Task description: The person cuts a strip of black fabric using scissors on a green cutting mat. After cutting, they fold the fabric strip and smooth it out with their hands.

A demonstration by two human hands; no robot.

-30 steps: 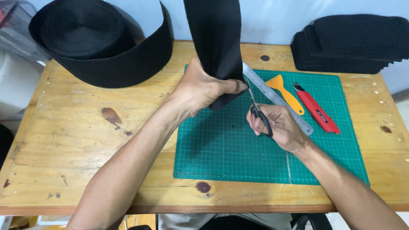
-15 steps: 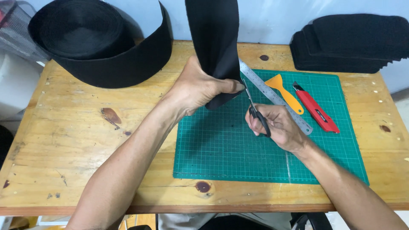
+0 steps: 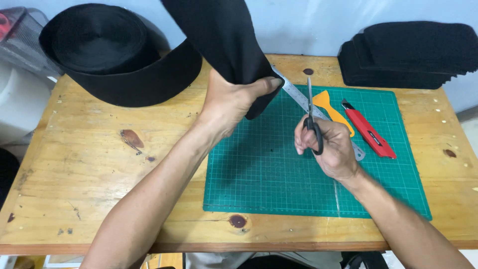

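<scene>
A wide strip of thick black felt-like fabric [image 3: 224, 45] hangs above the far edge of the green gridded cutting mat [image 3: 279, 174], its lower end pinched in the left hand [image 3: 231, 102]. The right hand [image 3: 331, 144] has its fingers curled through black-handled steel scissors [image 3: 311, 117], blades closed. The mat lies on a knotty wooden table [image 3: 99, 159] against a pale wall. Earlier, the scissors touched the fabric; now they stand apart.

Small craft/sewing workshop. Evidence: bare wood worktop [image 3: 99, 164] w/ green cutting mat [image 3: 279, 174], steel ruler [image 3: 294, 92], red utility knife [image 3: 368, 128], big roll of black webbing [image 3: 114, 55], stack of cut black pieces [image 3: 408, 55].
</scene>
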